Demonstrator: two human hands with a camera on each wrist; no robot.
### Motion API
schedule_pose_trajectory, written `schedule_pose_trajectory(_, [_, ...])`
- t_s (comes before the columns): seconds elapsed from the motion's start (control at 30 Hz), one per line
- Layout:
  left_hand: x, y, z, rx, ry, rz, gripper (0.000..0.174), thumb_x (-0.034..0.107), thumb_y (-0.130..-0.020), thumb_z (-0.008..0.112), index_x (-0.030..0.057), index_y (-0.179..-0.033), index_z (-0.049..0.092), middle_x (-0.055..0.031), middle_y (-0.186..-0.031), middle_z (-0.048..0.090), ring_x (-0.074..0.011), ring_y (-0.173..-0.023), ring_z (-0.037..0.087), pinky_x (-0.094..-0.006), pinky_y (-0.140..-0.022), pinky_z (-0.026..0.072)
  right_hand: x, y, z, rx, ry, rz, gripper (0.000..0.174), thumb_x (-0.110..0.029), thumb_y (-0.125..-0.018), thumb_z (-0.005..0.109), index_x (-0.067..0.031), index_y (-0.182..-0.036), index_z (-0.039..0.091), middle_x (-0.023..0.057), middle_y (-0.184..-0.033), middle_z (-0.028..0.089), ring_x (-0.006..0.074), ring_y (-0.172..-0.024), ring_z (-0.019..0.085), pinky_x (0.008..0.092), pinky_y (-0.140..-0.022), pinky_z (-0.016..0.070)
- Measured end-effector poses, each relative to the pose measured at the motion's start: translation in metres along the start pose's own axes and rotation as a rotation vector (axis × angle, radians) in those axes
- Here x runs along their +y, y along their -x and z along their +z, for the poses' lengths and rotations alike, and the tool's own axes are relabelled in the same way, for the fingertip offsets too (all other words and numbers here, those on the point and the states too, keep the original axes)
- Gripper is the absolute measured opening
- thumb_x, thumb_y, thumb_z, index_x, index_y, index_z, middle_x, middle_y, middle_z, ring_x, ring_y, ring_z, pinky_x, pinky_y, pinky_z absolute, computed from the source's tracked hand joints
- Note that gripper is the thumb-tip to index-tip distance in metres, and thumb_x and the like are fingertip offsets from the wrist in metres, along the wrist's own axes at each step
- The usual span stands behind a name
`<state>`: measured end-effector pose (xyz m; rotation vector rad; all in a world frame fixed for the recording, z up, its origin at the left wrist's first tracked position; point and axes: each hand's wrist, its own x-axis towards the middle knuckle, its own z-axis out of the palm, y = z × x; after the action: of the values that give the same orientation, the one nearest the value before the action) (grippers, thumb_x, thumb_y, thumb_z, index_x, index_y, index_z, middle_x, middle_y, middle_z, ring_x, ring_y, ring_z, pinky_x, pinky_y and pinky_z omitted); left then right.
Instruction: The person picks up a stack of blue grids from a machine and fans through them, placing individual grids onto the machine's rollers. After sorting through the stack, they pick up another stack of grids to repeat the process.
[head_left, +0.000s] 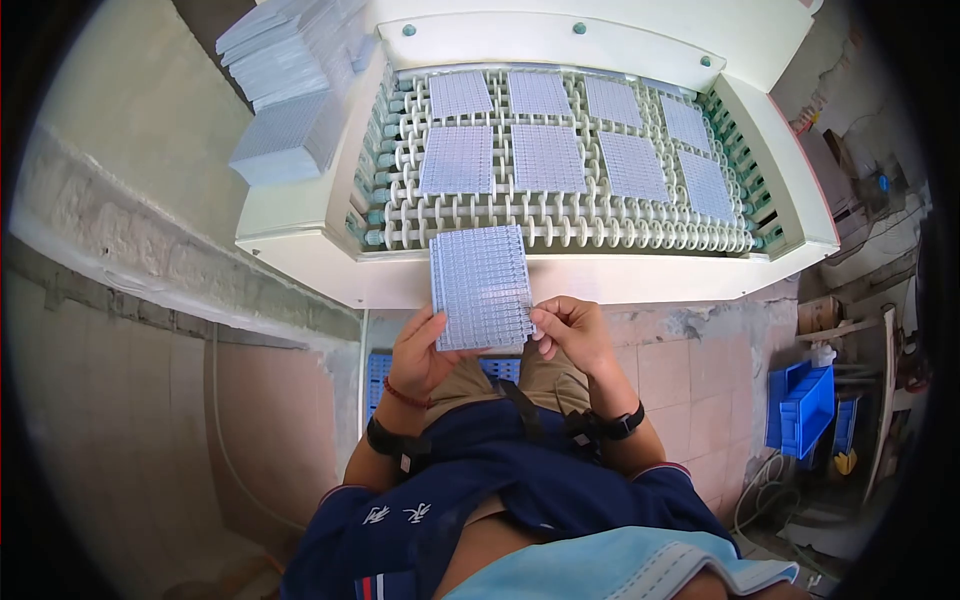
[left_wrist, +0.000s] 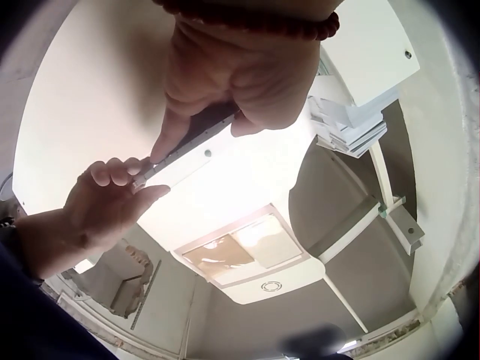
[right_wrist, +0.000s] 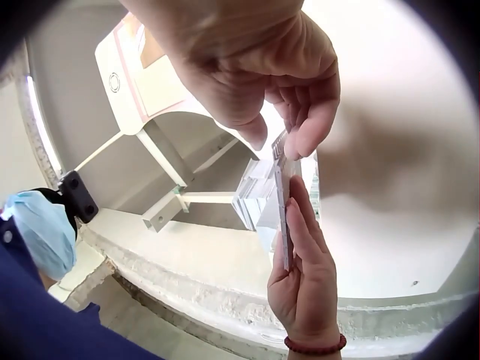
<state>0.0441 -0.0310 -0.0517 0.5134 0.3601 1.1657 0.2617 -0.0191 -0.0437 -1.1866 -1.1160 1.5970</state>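
Note:
A pale blue-white circuit board panel, covered in rows of small repeated units, is held in front of the machine's near edge. My left hand grips its lower left side, thumb over the face and fingers beneath. At the lower right corner, my right hand pinches the edge between thumb and fingers. In the right wrist view the panel shows edge-on, resting against the left hand. Ahead, similar panels lie in two rows on the white roller conveyor.
Stacked panels stand on the machine's left ledge. The machine's white front wall runs just beyond the hands. A wall ledge borders the left. Blue bins sit at the right, and a blue crate is below the hands.

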Motion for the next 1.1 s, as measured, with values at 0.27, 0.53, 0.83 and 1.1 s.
schedule_pose_trajectory(0.27, [-0.002,0.001,-0.006,0.024,-0.035,-0.008,0.033,0.009,-0.090,0.034,-0.0068,-0.119,0.036,-0.0193,-0.113,0.049,-0.0301,-0.099,0.053,-0.0457,-0.081,0.0468,-0.004,0.003,0.002,0.001,0.024,0.017,0.018,-0.015,-0.080,0.061,0.0035,-0.079,0.060,0.0035,-0.060,0.057,0.0061,-0.046,0.053,0.0173,-0.040,0.0433])
schedule_pose_trajectory(0.53, [-0.002,0.001,-0.004,0.012,-0.027,-0.011,0.033,0.007,-0.089,0.033,-0.0059,-0.120,0.036,-0.0190,-0.113,0.049,-0.0289,-0.100,0.053,-0.0449,-0.081,0.0466,-0.003,0.004,0.007,0.002,0.028,0.004,0.016,-0.013,-0.079,0.062,0.0038,-0.081,0.060,0.0035,-0.056,0.056,0.0058,-0.046,0.053,0.0168,-0.041,0.0434])
schedule_pose_trajectory(0.83, [0.009,0.006,-0.013,0.020,-0.049,0.072,0.039,0.006,-0.088,0.034,-0.0091,-0.123,0.029,-0.0238,-0.117,0.045,-0.0341,-0.104,0.050,-0.0461,-0.084,0.0458,-0.014,0.005,-0.028,0.262,-0.149,-0.173,0.014,-0.012,-0.079,0.062,0.0021,-0.080,0.060,0.0041,-0.058,0.057,0.0071,-0.042,0.050,0.0171,-0.038,0.0399])
schedule_pose_trajectory(1.1, [0.035,0.023,-0.011,-0.007,-0.016,0.146,0.039,0.004,-0.084,0.037,-0.0094,-0.121,0.033,-0.0223,-0.115,0.048,-0.0308,-0.101,0.053,-0.0425,-0.083,0.0463,-0.007,-0.010,-0.046,0.326,-0.105,-0.167,0.016,-0.012,-0.079,0.061,0.0036,-0.081,0.060,0.0060,-0.062,0.058,0.0081,-0.042,0.049,0.0181,-0.037,0.0401])
